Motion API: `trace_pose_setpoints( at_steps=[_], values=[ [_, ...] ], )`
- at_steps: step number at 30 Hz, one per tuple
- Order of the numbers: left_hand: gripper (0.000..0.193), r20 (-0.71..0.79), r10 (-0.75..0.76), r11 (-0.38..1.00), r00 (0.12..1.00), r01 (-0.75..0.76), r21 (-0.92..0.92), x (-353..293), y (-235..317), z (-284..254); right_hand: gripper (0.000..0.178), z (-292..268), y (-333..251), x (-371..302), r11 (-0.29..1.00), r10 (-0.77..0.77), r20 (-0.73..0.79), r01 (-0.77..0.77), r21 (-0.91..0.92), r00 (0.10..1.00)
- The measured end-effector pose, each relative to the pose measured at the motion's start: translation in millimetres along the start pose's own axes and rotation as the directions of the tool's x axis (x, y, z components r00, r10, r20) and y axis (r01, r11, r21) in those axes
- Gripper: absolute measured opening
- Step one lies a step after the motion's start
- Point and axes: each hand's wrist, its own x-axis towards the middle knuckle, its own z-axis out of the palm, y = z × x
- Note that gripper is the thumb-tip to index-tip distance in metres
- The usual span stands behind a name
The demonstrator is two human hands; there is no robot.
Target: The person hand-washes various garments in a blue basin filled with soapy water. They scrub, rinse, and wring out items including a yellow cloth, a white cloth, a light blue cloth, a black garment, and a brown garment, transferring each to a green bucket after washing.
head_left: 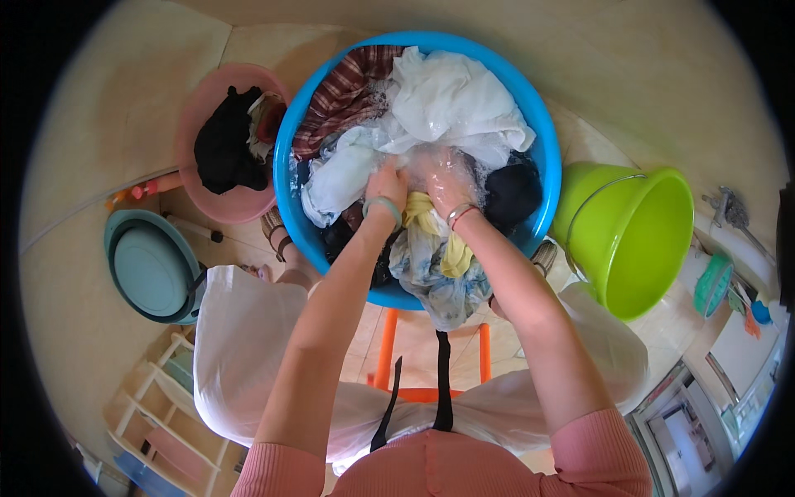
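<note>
A large blue tub (546, 157) holds wet laundry and suds. Both my hands are inside it, close together at the middle. My left hand (387, 184), with a pale bangle at the wrist, is curled at the edge of a white garment (451, 95). Foam and splashing water blur my right hand (447, 178), which is beside the same garment; its fingertips are hidden. Nearer me, below the hands, lie a yellow cloth (455, 255) and a blue-grey patterned garment (439, 282) draped over the rim. Around them are a maroon plaid cloth (348, 95) and a black cloth (512, 195).
A pink basin (192, 141) with dark clothes stands left of the tub, above a grey-green basin (149, 269). At the right a lime-green bucket (646, 248) leans over. An orange stool (386, 348) is under the tub's near side. A white rack (166, 406) stands lower left.
</note>
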Motion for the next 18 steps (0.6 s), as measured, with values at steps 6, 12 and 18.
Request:
trace_pose_setpoints(
  at_steps=[6, 12, 18],
  values=[
    [0.045, 0.151, 0.169, 0.892, 0.974, -0.216, 0.398, 58, -60, 33, 0.015, 15, 1, 39, 0.992, 0.116, 0.08, -0.112, -0.054, 0.99],
    [0.053, 0.162, -0.094, 0.371, 0.982, 0.185, -0.91, 7, -3, 17, 0.024, -32, -20, -15, 0.837, 0.045, -0.404, 0.186, 0.515, 0.914],
    [0.048, 0.43, 0.482, -0.116, 0.763, 0.542, -0.832, -14, -17, -37, 0.018, -124, -106, -102, 0.559, -0.344, -0.352, 0.491, 0.669, 0.871]
  ],
)
